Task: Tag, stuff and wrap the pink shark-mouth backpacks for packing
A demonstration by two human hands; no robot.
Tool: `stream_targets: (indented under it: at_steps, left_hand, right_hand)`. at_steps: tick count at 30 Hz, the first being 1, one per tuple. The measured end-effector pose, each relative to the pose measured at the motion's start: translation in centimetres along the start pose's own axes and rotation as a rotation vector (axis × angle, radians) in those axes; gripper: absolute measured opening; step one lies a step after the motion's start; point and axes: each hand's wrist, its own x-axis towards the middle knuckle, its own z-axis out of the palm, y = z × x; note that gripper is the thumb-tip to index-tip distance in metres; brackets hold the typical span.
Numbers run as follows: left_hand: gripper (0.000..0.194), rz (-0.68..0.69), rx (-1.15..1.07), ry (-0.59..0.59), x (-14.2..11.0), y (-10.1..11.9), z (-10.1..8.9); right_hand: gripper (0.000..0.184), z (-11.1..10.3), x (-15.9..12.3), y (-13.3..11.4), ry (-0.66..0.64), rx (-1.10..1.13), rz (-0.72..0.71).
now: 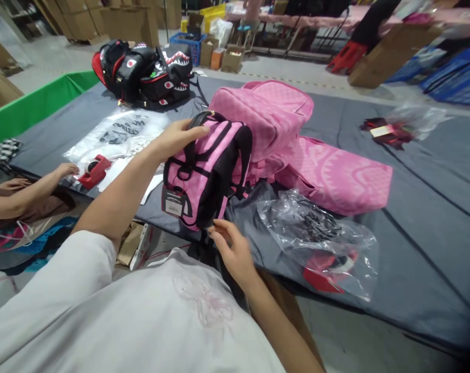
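Observation:
A small pink backpack (215,171) with black straps and a hang tag stands upright at the near edge of the grey table (432,207). My left hand (178,139) grips its top by the black handle. My right hand (230,248) pinches the bag's lower edge, fingers closed on the fabric. Right behind it lie two larger pink backpacks (273,114), one flat to the right (336,176). A crumpled clear plastic bag (320,238) with black print and something red inside lies just right of my right hand.
Black shark-mouth backpacks (149,72) sit at the far left of the table, printed plastic bags (118,134) in front of them. Another person's hand (66,170) rests by a red tape dispenser (95,171) at left. Red items (386,133) lie far right; cardboard boxes (230,57) stand beyond.

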Motion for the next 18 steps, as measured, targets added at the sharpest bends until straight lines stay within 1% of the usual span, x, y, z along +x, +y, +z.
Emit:
stream_targets:
  at_steps: [2, 3, 5, 7, 10, 13, 15, 16, 18]
  left_hand:
    - [0.030, 0.008, 0.011, -0.009, -0.5, 0.4, 0.2]
    - [0.030, 0.020, 0.019, -0.008, -0.9, 0.6, 0.4]
    - [0.033, 0.041, 0.032, -0.008, -2.0, 1.3, 0.7]
    - [0.036, 0.046, 0.046, -0.018, -3.4, 2.0, 0.9]
    - [0.039, 0.053, 0.072, -0.030, -5.1, 2.4, 1.0]
    - [0.041, 0.045, 0.065, -0.018, -5.3, 1.9, 0.6]
    - [0.040, 0.030, 0.046, 0.009, -4.7, 1.1, 0.3]
    - [0.039, 0.024, 0.033, 0.021, -4.3, 0.8, 0.2]
    - [0.039, 0.012, 0.002, 0.036, -3.6, 0.3, 0.0]
  right_hand:
    - [0.033, 1.9, 1.4, 4.2, 0.097, 0.105, 0.217]
    - [0.037, 2.3, 1.5, 6.2, 0.144, 0.162, 0.323]
    - [0.047, 2.3, 1.2, 9.3, 0.254, 0.293, 0.505]
    - [0.051, 1.3, 0.7, 11.4, 0.366, 0.374, 0.610]
    - [0.050, -0.8, 0.7, 13.0, 0.511, 0.345, 0.624]
    - [0.045, -2.6, 2.0, 14.2, 0.569, 0.267, 0.595]
    - [0.041, -3.2, 3.0, 15.0, 0.530, 0.214, 0.574]
    - [0.039, -3.2, 3.4, 15.3, 0.479, 0.189, 0.560]
    - [0.038, -2.5, 3.8, 16.0, 0.333, 0.140, 0.512]
